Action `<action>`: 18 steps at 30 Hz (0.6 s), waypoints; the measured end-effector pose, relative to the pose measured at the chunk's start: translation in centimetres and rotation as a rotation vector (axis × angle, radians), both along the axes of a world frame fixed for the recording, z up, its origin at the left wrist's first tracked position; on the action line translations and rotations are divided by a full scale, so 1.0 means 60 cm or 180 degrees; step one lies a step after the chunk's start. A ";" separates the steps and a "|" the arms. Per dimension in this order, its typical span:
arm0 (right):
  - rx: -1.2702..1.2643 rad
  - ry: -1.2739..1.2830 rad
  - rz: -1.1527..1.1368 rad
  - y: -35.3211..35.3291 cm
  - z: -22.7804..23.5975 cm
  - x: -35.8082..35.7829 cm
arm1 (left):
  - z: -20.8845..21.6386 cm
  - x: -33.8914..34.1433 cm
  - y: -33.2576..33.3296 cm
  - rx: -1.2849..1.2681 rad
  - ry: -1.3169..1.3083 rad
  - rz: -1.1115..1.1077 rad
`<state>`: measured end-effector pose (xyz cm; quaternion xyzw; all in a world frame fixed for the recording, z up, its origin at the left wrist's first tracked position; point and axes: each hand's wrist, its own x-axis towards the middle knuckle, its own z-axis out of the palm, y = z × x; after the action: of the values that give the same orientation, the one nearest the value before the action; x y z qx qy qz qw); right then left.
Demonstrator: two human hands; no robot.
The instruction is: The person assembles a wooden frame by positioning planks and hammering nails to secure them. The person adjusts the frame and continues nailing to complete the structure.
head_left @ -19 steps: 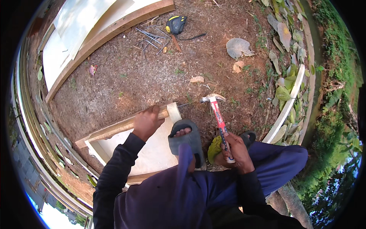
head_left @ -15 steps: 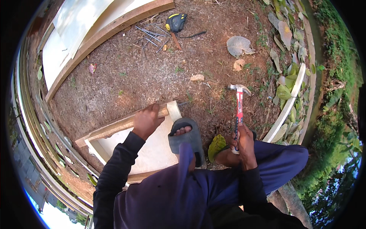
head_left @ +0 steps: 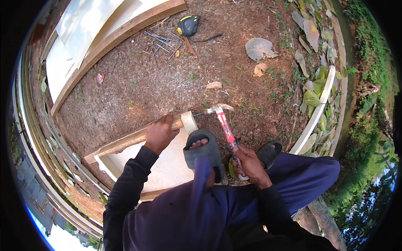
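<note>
Right grip, holding a red-handled claw hammer, has swung left, seemingly driving a thin grey nail; left grip clasps a brown wooden frame.

I see the claw hammer with a lightly shining metal head and a smooth, painted handle. The nail looks like bare grey metal. In the frame I make out matt, unpainted wood, with a smooth, pale panel inside. The sandal looks like matt rubber or foam, the trousers soft, matt cloth, and the tape measure hard plastic.
</note>
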<state>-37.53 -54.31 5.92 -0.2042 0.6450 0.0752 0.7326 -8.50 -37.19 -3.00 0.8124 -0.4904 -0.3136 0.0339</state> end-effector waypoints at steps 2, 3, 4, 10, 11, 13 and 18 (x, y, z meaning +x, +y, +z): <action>0.0465 -0.0277 0.0266 0.007 0.009 -0.003 | -0.001 0.001 0.002 0.0064 -0.0023 -0.0024; 0.0211 -0.0121 0.0120 -0.008 0.022 0.000 | -0.004 0.001 0.003 0.0042 -0.0023 0.0009; -0.0072 0.0018 -0.0287 -0.022 0.017 -0.010 | -0.001 0.000 0.006 0.0041 -0.0018 0.0030; -0.0664 0.0045 -0.0792 0.007 -0.042 -0.027 | -0.003 0.000 0.003 -0.0155 -0.0032 -0.0007; -0.0026 -0.0163 -0.0330 0.033 -0.034 -0.017 | -0.002 -0.001 0.000 -0.0154 -0.0025 -0.0027; 0.0389 -0.0261 0.0043 0.037 -0.022 -0.010 | -0.003 -0.001 0.003 -0.0086 -0.0062 -0.0035; -0.0902 0.0024 -0.1512 -0.055 -0.019 -0.042 | -0.002 0.000 0.008 -0.0013 -0.0028 0.0042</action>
<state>-40.05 -57.58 4.80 -0.1474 0.6816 -0.1888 0.6914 -8.51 -36.70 -3.10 0.8169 -0.4859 -0.3088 0.0354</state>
